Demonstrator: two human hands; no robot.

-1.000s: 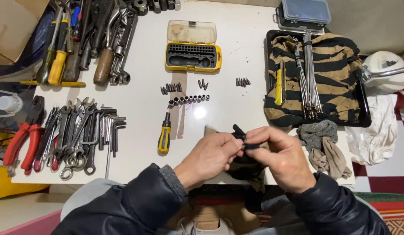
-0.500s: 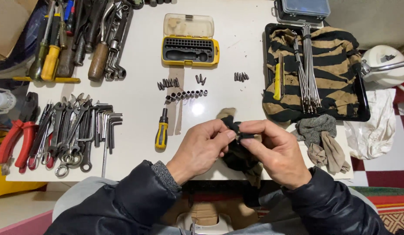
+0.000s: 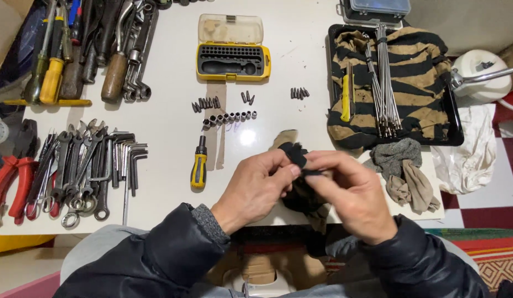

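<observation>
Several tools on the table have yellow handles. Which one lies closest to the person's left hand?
The short stubby screwdriver with the black-and-yellow handle, lying alone just beyond the left hand. The other yellow-handled tools lie far off.

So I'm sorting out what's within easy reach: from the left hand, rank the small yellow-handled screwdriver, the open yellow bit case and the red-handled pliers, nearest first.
Measured from the left hand in the head view:
1. Small yellow-handled screwdriver, just to its left on the table.
2. Open yellow bit case, farther up the table, near the far edge.
3. Red-handled pliers, far left at the table's edge.
</observation>
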